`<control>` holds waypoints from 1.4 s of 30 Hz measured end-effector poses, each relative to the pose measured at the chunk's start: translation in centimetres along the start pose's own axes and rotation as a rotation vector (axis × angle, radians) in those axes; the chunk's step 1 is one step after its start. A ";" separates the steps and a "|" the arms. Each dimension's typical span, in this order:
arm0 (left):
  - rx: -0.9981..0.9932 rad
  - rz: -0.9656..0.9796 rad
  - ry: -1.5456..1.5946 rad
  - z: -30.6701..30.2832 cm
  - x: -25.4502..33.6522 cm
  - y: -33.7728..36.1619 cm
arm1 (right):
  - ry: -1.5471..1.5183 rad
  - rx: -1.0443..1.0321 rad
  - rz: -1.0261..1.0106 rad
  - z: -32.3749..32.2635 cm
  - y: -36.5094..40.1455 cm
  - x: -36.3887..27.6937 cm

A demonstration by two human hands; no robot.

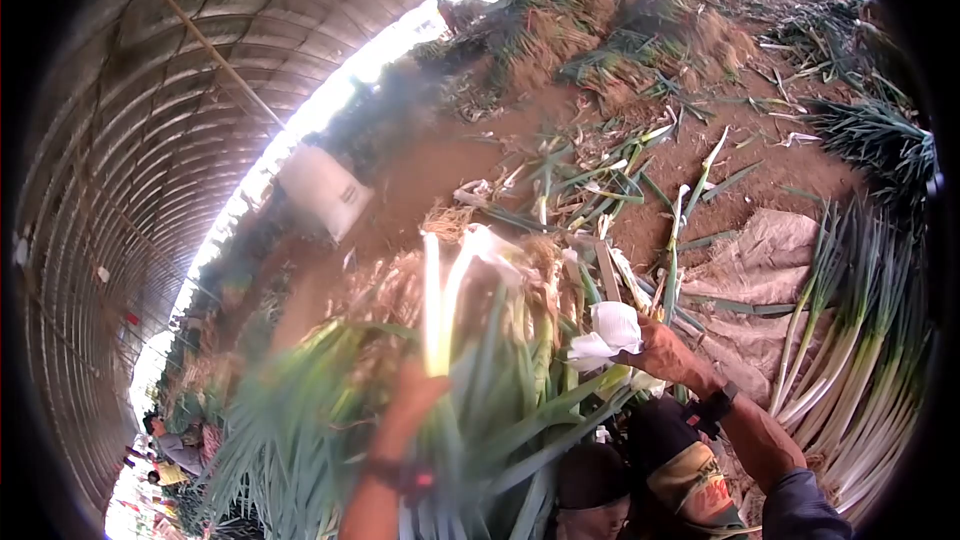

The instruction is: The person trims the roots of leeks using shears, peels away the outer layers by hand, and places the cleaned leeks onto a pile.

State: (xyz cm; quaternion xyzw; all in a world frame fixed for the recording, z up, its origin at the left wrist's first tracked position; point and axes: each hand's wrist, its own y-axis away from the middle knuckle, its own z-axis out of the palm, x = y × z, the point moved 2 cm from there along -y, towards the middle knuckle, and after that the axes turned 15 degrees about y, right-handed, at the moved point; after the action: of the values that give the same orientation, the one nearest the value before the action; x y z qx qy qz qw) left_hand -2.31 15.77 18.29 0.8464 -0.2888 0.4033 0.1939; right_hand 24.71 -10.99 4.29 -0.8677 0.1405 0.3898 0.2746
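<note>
My left hand point(415, 390), smeared by motion, is closed around the leafy part of long green onions point(435, 315). Their bright white stems point up, roots away from me. My right hand point(660, 350) is closed on a crumpled white, ribbed piece point(615, 328), whose material I cannot make out. A pile of untrimmed green onions point(300, 400) with dry roots lies under and left of my left hand. On the right, cleaned green onions point(845, 350) with white stems lie side by side, partly on a brown sack cloth point(755, 270).
Stripped leaves point(610, 180) litter the brown soil point(640, 225). Further off are heaps of green onions point(590, 30) and a dark green bundle point(875, 140). A white sack point(325, 190) stands at the left under a curved roof point(110, 140). People point(185, 445) sit at the lower left.
</note>
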 end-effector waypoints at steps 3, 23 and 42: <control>-0.012 0.035 0.125 -1.7 1.7 3.8 | 0.015 0.039 -0.151 -0.6 -1.6 -2.4; -0.124 -0.210 0.108 -2.4 3.7 18.5 | -0.638 -0.268 -0.007 1.2 -13.9 -8.8; 0.022 -0.121 0.367 -8.4 -13.2 24.4 | 0.341 0.807 0.217 -21.7 -28.2 0.3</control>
State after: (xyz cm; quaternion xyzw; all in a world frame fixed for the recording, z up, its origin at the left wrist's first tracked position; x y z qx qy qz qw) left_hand -29.61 6.38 15.16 0.7766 -0.1929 0.5415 0.2579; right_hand 50.81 -0.85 26.26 -0.7234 0.4145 0.1818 0.5214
